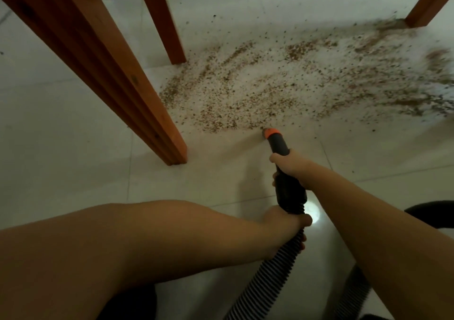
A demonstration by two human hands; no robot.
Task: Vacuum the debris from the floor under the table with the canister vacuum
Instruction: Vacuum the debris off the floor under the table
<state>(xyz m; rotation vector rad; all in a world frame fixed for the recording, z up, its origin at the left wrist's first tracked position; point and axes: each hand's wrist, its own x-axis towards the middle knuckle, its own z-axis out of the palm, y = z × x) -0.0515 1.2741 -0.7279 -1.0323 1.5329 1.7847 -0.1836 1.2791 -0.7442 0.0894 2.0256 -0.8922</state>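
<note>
Nearest the camera, the left hand (285,221) has its fingers curled tight around the ribbed hose (270,270), where the hose meets the dark wand (286,172). Further up, the right hand (292,167) wraps its fingers around the wand's middle. The orange-ringed nozzle tip (269,133) touches the tiled floor (73,172) at the near edge of the debris (282,83), a wide scatter of brown and white grains spreading toward the far right. Wooden table legs (137,93) stand left of the scatter, another at the far right corner.
</note>
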